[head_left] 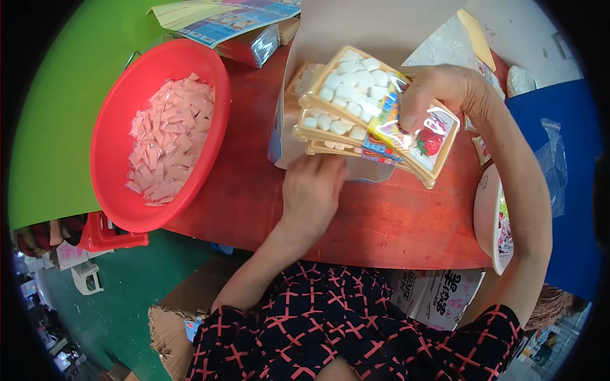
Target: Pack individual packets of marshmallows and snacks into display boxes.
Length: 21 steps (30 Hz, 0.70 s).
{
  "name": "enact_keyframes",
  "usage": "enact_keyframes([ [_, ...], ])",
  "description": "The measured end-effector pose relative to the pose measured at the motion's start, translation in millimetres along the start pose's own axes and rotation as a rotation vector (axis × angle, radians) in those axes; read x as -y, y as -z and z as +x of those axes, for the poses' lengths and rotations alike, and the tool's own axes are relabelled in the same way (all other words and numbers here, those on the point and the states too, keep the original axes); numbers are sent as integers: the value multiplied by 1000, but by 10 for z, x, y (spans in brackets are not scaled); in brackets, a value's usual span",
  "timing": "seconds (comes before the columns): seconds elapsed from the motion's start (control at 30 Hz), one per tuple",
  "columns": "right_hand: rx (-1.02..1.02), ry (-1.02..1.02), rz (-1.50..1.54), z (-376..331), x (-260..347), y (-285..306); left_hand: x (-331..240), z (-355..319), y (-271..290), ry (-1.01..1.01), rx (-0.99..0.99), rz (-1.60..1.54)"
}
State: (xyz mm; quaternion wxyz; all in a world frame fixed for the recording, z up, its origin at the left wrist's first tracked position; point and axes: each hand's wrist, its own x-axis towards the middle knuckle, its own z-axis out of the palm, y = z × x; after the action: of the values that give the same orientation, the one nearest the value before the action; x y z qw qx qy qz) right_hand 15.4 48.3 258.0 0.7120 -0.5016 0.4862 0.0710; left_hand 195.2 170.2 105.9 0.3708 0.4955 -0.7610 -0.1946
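Note:
My right hand reaches over from the right and grips a stack of cream trays of white candies, its thumb lying across the top one. Clear film covers the trays, which have a bright printed label and a strawberry picture at one end. The trays are fanned out, tilted over the open white carton. Just below the stack's near edge, my left hand is closed, knuckles up, beside the carton's near left corner. Its fingertips are hidden, so what they hold cannot be made out.
On the left of the red table stands a red basin of small pink wrapped pieces. Printed sheets lie at the back. A white bowl sits near the right edge, a torn cardboard box below.

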Motion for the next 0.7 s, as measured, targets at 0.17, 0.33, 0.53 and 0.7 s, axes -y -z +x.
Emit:
enact_keyframes([
  [0.17, -87, -136, -269, 7, 297, -309, -113, -216, -78, -87, -53, -219],
  [0.33, -76, -221, -315, -27, 447, -363, 173, -139, -216, -160, -30, -204],
  [0.53, -26, -255, -361, 119, 376, -306, 184, -138, -223, -175, -63, -307],
  [0.7, 60, -399, -378, 351, 565, -498, 196, -181, -247, -162, -81, -403],
])
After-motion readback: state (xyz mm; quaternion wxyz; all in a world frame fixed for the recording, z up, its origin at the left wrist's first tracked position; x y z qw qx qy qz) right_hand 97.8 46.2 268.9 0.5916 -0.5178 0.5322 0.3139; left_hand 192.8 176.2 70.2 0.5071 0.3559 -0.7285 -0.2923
